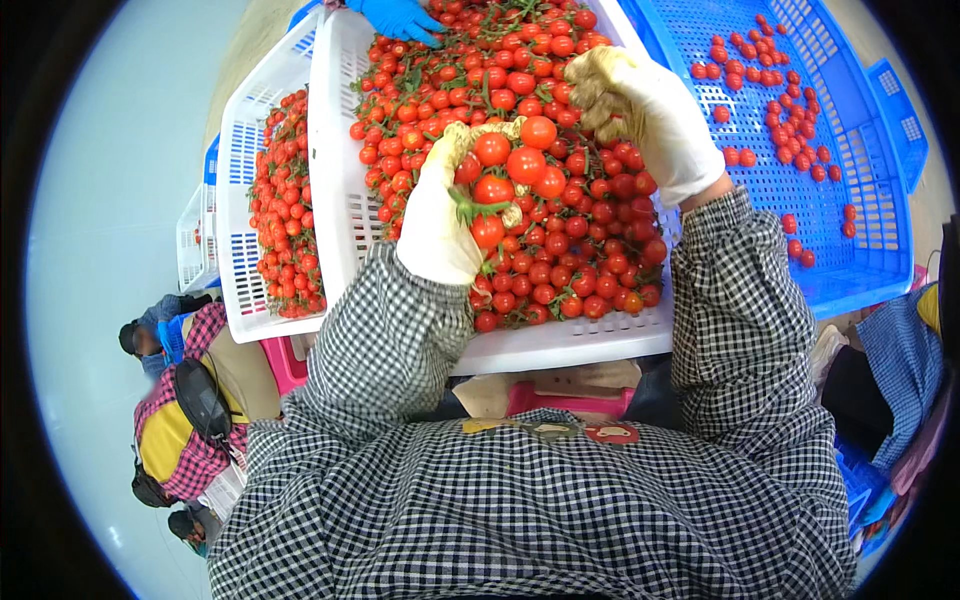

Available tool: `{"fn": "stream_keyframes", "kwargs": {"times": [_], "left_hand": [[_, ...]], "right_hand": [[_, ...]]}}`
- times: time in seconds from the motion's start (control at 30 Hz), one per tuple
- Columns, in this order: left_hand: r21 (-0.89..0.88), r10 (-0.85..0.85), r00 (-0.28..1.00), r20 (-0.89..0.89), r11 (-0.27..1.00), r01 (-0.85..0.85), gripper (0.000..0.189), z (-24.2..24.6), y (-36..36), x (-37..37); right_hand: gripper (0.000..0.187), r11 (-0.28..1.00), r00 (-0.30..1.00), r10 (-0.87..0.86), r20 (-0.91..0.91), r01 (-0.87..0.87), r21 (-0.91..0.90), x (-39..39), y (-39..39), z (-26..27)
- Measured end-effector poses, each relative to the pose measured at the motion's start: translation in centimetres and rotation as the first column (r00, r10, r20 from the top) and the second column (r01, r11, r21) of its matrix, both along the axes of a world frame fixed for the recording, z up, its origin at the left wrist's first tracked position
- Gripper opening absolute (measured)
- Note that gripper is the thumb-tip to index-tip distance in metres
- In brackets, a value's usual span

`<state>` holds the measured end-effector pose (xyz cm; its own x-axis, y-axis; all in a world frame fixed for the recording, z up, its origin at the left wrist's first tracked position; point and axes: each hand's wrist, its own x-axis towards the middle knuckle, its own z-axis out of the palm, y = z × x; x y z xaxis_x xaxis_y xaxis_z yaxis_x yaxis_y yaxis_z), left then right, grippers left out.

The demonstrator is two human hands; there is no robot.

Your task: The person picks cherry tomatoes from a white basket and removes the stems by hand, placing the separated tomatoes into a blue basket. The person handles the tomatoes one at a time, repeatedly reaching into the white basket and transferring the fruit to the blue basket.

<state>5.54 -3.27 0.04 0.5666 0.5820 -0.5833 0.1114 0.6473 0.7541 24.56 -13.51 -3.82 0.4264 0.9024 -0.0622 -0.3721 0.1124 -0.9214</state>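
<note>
Several cherry tomatoes (526, 165) rest in my left hand (446, 202), which wears a white glove with stained yellow fingers. A green stem (480, 208) lies across the cupped tomatoes. To the right, my right hand (645, 112) hangs over the heap in a matching glove, its stained fingers curled inward. A bit of red shows by those fingers, but whether they grip a tomato is unclear. Beneath both hands is a white plastic crate (577, 341) heaped with cherry tomatoes (570, 247), with green stems and leaves among them.
A co-worker's blue-gloved hand (397, 19) reaches into the crate's far end. On the right stands a blue perforated crate (757, 180) with scattered loose tomatoes (795, 124). Another white crate (236, 262) of tomatoes stands left. People (195, 397) sit farther left, and another person (900, 367) is at right.
</note>
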Motion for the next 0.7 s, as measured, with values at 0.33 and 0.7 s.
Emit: {"fn": "stream_keyframes", "kwargs": {"times": [0.33, 0.7], "left_hand": [[-0.242, 0.084, 0.974, 0.21, 0.97, -0.032, 0.042, -1.1, -1.4, 0.0], [-0.429, 0.221, 0.94, 0.261, 0.899, -0.092, 0.047, -1.0, -0.4, -0.4]], "right_hand": [[0.019, 0.986, 0.96, 0.106, 0.257, -0.069, -0.152, -2.9, 0.3, 1.9], [0.037, 0.999, 0.973, 0.051, -0.225, -0.054, -0.005, -2.2, -0.1, 1.2]]}}
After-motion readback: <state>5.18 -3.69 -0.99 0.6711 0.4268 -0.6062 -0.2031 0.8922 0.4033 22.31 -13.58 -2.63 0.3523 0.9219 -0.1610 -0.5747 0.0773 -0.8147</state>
